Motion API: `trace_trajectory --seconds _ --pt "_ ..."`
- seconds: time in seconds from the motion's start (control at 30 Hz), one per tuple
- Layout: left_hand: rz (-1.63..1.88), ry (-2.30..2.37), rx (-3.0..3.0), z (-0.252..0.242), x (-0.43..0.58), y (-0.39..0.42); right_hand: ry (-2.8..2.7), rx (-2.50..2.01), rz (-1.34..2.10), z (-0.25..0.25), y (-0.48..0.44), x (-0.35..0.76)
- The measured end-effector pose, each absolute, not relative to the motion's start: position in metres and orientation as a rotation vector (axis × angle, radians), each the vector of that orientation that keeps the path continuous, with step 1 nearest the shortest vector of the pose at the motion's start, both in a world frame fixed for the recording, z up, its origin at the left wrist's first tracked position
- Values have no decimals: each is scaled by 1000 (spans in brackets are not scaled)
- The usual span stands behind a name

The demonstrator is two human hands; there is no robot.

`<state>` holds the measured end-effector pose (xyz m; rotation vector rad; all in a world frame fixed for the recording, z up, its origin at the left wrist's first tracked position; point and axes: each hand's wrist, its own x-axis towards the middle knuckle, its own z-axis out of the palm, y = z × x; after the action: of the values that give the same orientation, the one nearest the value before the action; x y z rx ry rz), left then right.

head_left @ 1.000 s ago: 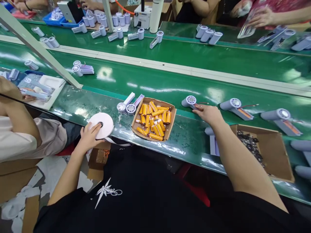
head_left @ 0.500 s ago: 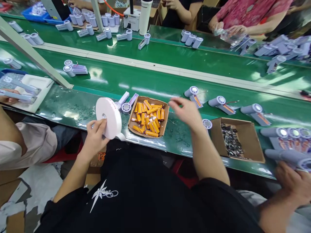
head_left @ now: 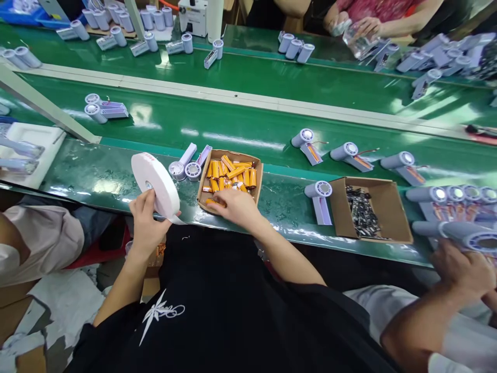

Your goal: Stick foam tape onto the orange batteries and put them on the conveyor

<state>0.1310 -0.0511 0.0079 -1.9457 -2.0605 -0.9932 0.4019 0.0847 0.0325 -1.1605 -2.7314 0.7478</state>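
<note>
My left hand (head_left: 148,220) grips a large roll of white tape (head_left: 159,181), holding it upright with fingers at its hub; a short loose end hangs at the roll's lower right. My right hand (head_left: 239,210) reaches over the near side of a small cardboard box (head_left: 260,178) filled with orange cylindrical batteries (head_left: 236,172). Its thumb and fingers close around one battery at the box's near left corner, partly covered by the hand. Left of the box, two lilac plastic housings (head_left: 177,170) with round ends and long handles lie on the green bench.
At the right, a lilac housing (head_left: 320,199) lies beside an open cardboard box (head_left: 394,207) of small dark parts. Several wired housings (head_left: 347,151) rest on the green belt (head_left: 233,119). A co-worker's hand (head_left: 462,267) holds a housing at far right. A white tray (head_left: 46,150) stands left.
My right hand has moved left and down from beyond the battery box into it, closing on a battery. A lilac housing now lies left of the dark-parts box. The view has shifted slightly.
</note>
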Motion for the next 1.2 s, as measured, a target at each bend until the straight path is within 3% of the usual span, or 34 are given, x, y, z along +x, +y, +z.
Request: trace_trajectory --seconds 0.1,0.2,0.3,0.53,0.77,1.2 --pt "-967 -2076 -1978 0 142 -49 -2705 -1419 419 27 100 391" --pt "-933 -2071 -2001 -6 150 -46 -2732 -1413 404 15 109 385" --pt "-891 -2055 -2040 -8 149 -46 -2486 -1275 606 7 115 395" --pt "-714 -1959 -2120 -5 151 -46 -1353 -880 1501 15 101 428" --pt "-622 -1826 -2168 5 162 -40 -976 -810 1621 35 89 441" --pt "-609 -1755 -2191 13 177 -39 -1731 -1010 1357 37 72 434"
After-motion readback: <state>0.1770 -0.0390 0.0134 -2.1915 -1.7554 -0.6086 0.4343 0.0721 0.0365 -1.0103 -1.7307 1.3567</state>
